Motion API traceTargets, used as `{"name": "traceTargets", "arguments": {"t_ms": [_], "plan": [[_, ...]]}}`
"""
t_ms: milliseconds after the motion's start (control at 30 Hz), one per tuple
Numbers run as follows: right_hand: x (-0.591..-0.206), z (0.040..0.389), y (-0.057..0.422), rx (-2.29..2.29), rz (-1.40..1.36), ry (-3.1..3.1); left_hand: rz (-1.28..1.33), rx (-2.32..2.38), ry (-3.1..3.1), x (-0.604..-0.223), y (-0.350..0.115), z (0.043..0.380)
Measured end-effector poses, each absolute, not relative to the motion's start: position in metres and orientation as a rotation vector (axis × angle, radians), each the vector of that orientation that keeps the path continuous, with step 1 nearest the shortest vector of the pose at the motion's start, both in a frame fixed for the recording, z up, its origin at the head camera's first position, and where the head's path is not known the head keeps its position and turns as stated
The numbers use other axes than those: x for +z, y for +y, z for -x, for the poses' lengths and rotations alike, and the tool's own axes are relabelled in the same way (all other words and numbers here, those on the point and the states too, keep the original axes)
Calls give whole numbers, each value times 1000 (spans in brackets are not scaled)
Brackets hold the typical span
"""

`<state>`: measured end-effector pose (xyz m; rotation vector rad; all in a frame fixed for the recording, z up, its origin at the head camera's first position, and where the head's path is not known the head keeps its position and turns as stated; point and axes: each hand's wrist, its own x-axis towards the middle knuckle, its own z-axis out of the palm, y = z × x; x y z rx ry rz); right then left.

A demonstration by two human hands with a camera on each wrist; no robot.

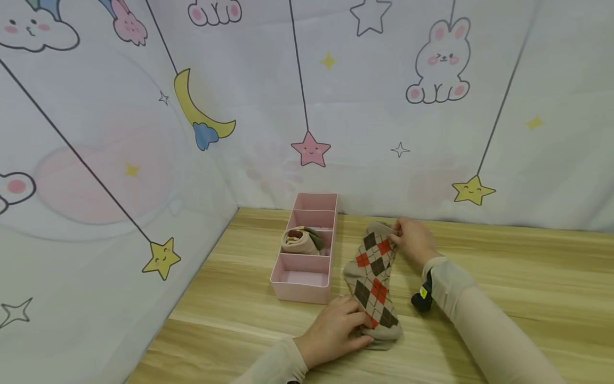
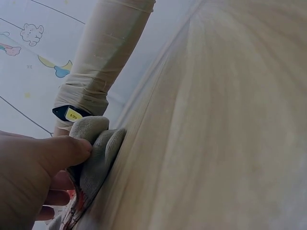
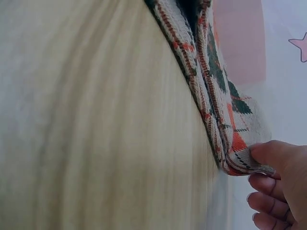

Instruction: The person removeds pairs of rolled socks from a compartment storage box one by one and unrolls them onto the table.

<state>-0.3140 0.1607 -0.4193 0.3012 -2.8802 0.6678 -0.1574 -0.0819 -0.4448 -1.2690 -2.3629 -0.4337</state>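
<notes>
A beige argyle sock [image 1: 371, 272] with red and dark diamonds lies lengthwise on the table. At least two layers of knit show along its edge in the right wrist view, perhaps a stacked pair. My left hand [image 1: 336, 330] pinches its near, plain grey-beige end, the thumb [image 2: 72, 148] pressing on the folded fabric. At the far end my right hand [image 1: 414, 240] pinches a corner between thumb and fingers, lifting it slightly. Left of the sock stands a pink divided box [image 1: 302, 292]. A rolled-up sock [image 1: 302, 242] sits in its second compartment from the front.
The wood-grain table [image 1: 527, 288] meets a white cloth wall [image 1: 364, 181] printed with stars and rabbits at the back. Another printed cloth [image 1: 110, 298] runs along the left edge. A black wrist device [image 1: 423, 293] is on the right forearm.
</notes>
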Motion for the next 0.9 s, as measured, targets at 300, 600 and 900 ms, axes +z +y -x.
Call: {"name": "traceTargets", "arguments": {"t_ms": [300,600,900], "plan": [[-413,311,159,649,-334,-2862,1269,-457,-2351,-444,-82,157],[-414,310,160,561,-342,-2840,1261,-435,-2354,-442,-81,155],[-408,308,158,471,-447,-2783,1242,-463,-2340,-442,-82,155]]}}
